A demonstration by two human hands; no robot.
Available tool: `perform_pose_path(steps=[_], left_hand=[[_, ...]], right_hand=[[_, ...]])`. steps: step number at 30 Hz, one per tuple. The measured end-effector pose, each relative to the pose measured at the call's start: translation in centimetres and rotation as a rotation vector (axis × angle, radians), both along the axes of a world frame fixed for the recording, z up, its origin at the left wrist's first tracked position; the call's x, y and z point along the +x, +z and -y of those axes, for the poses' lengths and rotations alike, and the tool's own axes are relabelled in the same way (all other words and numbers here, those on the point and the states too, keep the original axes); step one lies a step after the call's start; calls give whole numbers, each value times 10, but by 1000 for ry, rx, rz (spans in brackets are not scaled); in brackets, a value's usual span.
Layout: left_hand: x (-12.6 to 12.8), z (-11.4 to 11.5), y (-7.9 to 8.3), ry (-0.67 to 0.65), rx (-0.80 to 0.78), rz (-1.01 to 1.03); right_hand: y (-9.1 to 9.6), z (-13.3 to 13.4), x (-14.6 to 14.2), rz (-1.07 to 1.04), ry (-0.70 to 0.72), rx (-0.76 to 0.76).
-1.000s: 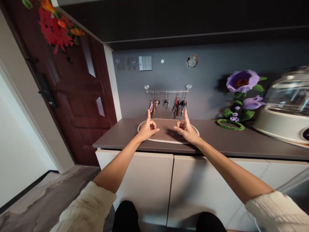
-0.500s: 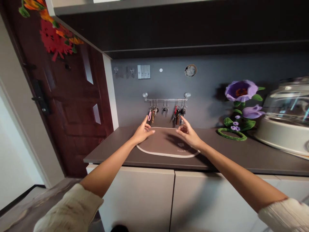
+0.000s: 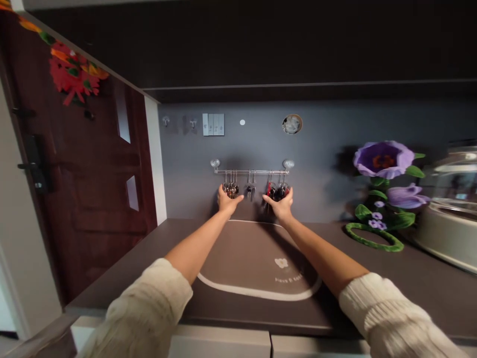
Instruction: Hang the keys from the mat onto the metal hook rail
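A metal key rail is fixed to the grey wall above the counter, with several key bunches hanging from it. My left hand reaches up under the left key bunch, fingers cupped around it. My right hand cups the right key bunch, which has red and black fobs. A middle bunch hangs free between my hands. Both forearms stretch over a brown oval mat on the countertop.
A dark wooden door with a red flower ornament stands at the left. Purple fabric flowers and a domed appliance sit on the counter at right. Light switches are on the wall above the rail.
Both hands have moved forward from above the mat up to the hanging keys and closed round the left and right bunches. The view has come closer to the counter.
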State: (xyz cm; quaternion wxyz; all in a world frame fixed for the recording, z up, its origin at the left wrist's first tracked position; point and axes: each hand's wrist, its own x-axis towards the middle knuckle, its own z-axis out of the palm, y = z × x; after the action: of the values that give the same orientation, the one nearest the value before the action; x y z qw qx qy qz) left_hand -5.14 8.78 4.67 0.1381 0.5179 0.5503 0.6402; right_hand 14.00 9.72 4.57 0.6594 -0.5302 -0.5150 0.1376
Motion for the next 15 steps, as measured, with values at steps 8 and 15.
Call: perform_pose_path(steps=[8,15], left_hand=[[49,-10,14,287,-14,170],[16,1,22,217,2,74]], right_hand=[[6,-7,-32,-75,-107,97],[20,2,-4,-50,-58,125]])
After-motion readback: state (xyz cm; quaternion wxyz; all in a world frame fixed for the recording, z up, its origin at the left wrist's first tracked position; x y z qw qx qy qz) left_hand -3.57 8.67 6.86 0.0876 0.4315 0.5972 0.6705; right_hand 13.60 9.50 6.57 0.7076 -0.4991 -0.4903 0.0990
